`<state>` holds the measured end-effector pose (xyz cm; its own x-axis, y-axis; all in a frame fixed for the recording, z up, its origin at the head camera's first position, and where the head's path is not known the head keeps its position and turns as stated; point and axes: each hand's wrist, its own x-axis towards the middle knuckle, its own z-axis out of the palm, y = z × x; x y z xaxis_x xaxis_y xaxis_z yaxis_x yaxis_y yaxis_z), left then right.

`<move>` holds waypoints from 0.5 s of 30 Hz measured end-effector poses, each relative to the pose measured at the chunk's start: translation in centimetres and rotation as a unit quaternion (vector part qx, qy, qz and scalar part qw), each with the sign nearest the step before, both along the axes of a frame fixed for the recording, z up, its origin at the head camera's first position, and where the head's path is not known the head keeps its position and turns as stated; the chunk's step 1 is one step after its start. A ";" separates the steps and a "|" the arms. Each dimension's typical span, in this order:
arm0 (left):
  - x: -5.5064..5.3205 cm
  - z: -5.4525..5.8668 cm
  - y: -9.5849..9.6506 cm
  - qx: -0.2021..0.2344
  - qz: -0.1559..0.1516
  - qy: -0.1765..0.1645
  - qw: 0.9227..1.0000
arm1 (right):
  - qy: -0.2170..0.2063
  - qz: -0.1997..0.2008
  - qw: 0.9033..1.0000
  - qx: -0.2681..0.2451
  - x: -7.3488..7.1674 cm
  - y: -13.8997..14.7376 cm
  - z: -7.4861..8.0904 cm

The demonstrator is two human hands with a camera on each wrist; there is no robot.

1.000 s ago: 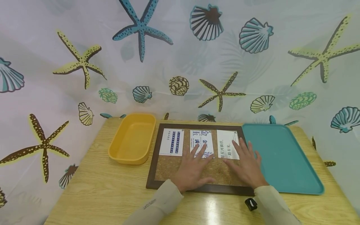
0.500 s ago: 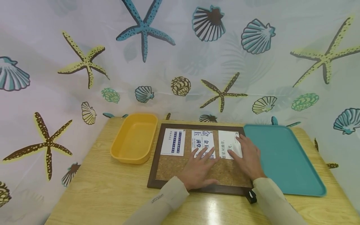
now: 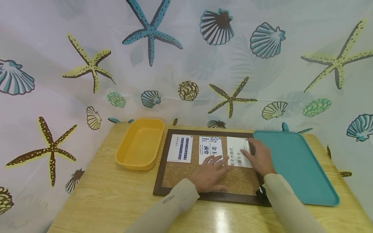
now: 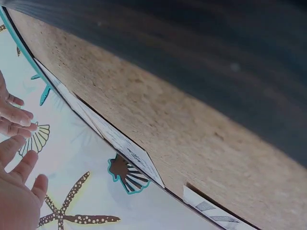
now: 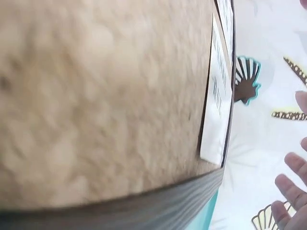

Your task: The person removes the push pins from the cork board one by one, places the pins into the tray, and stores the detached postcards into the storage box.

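A cork board point(image 3: 180, 178) with a dark brown frame lies on the table. Along its upper half three white printed cards stand in a row: the left card point(image 3: 179, 157), the middle card point(image 3: 203, 158) and the right card point(image 3: 234, 158). My left hand point(image 3: 208, 177) is over the board, fingers spread, the tips at the middle card's lower edge. My right hand point(image 3: 261, 158) lies by the right card's right edge, fingers bent slightly; contact cannot be made out. Loosely spread fingers of the left hand point(image 4: 19, 196) and right hand point(image 5: 293, 191) show in the wrist views.
A yellow plastic bin point(image 3: 140, 145) stands left of the board on the wooden table point(image 3: 99, 194). To the right lies a flat teal tray point(image 3: 294, 165). Below my right wrist is a small black object point(image 3: 261, 193). A curtain point(image 3: 186, 58) printed with starfish and shells hangs behind.
My right hand has moved from above the right card to its right edge, its fingers drawing closer together. My left hand has shifted slightly right, and its fingers have lowered a little.
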<state>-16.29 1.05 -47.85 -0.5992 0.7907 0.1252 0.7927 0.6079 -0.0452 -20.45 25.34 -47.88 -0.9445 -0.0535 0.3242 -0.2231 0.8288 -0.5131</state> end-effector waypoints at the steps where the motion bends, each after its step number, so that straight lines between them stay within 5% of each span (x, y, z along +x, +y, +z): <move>1: 0.0 0.0 0.0 0.001 -0.001 0.000 1.000 | 0.001 0.001 1.000 0.001 -0.2 0.1 -0.1; 15: -0.4 0.3 0.0 -0.039 -0.015 -0.014 0.999 | -0.076 -0.010 0.997 -0.020 -3.4 1.7 -1.1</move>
